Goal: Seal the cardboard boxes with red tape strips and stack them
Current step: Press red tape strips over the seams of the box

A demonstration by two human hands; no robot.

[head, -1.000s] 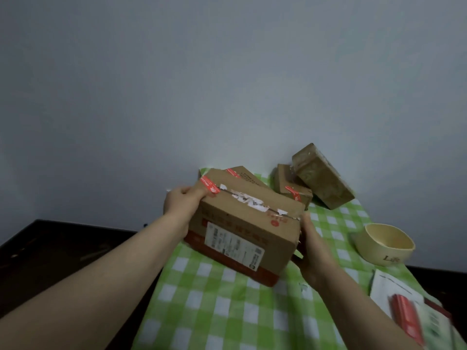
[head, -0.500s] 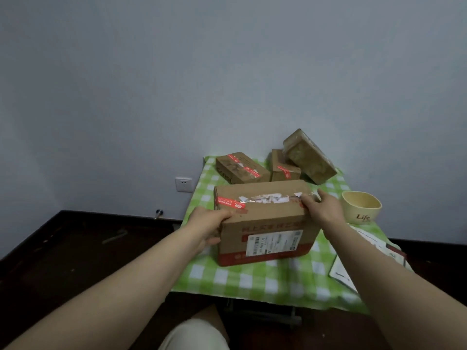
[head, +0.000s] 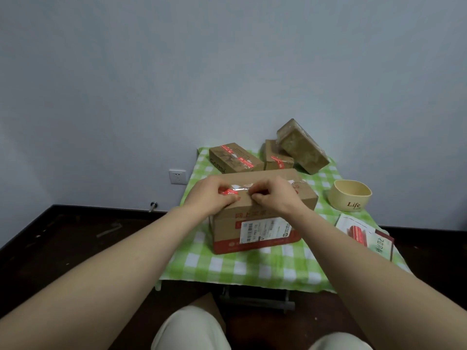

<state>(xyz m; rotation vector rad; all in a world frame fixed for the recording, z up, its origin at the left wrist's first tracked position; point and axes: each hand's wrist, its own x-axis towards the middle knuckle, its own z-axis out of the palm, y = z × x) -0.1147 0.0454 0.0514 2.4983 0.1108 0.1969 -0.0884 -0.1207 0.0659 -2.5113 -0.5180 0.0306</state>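
Head view, nearest first: pale-trousered knees [head: 192,329] at the bottom edge, then two bare forearms reaching out over the green checked cloth [head: 227,269] to the large cardboard box [head: 262,223]. Sits flat near the middle of the cloth, label side toward the person – probably set down so that both hands are free for the top seam. Left hand [head: 209,195] curled at the near top edge, pinching the red tape strip [head: 228,192] between thumb and fingertips. Right hand [head: 275,195] curled just beside it, thumb and forefinger nipped on the pale shiny end of the same tape, seemingly drawing it taut along the flaps before pressing it down. To the right, apart from the box, a booklet [head: 364,233] and a cream bowl [head: 350,195] marked "Life". Farther back by the wall, a taped box [head: 235,161] lying flat, a second small box [head: 276,160] also bearing red tape, and a tilted box [head: 303,145] leaning against it – parked out of the way, not yet a tidy stack. Against half a second ago: no longer gripping the box's left side and far right corner, both hands drawn in to the seam. A second ago, held up off the cloth and tipped.
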